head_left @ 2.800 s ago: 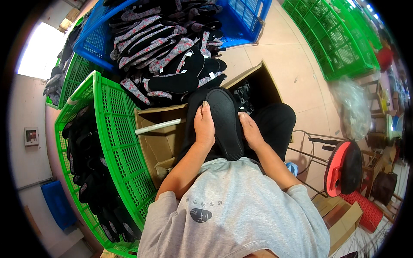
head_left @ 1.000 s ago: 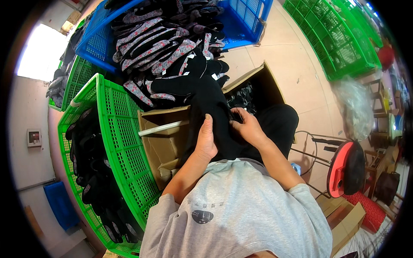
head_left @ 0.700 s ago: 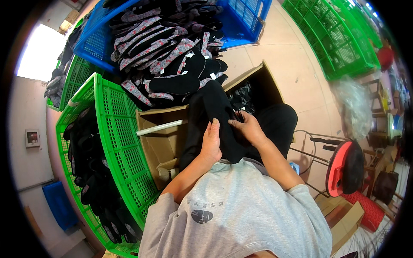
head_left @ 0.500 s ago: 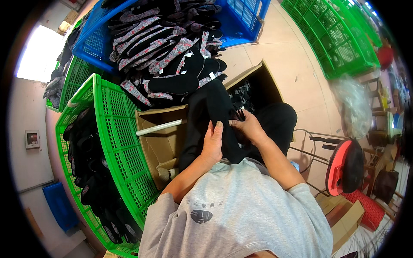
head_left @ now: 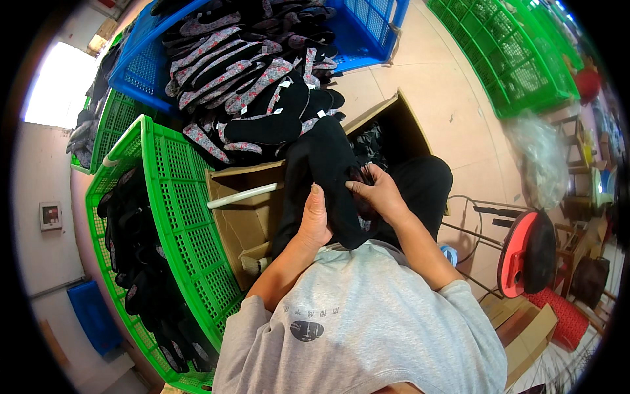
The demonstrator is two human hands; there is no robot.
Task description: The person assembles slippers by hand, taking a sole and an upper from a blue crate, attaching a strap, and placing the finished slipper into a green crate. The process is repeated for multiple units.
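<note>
A long black cloth piece [head_left: 341, 210] lies over my lap between my two hands. At its left edge is my left hand [head_left: 315, 220], thumb raised and the other fingers tucked out of sight under the cloth. My right hand [head_left: 380, 194] is closed at the right edge, thumb and forefinger drawn together. Something small and dark shows by those fingertips, too unclear to name. A patterned patch peeks out below the right hand. Beyond my knees, a heap of black cloth pieces with floral edging [head_left: 262, 82] spills from a blue crate [head_left: 367, 33].
Left of me stands a green crate [head_left: 190, 223] filled with black pieces. An open cardboard box [head_left: 226, 226] with a white tube [head_left: 243, 196] is beside it. Another cardboard box [head_left: 410, 121] holds dark scraps. A red-and-black round seat [head_left: 522, 256] stands right; green crates [head_left: 505, 59] are far right.
My left thumb has shifted left, off the cloth's face to its edge. The right fingers have turned slightly, and more of the patterned patch shows below them.
</note>
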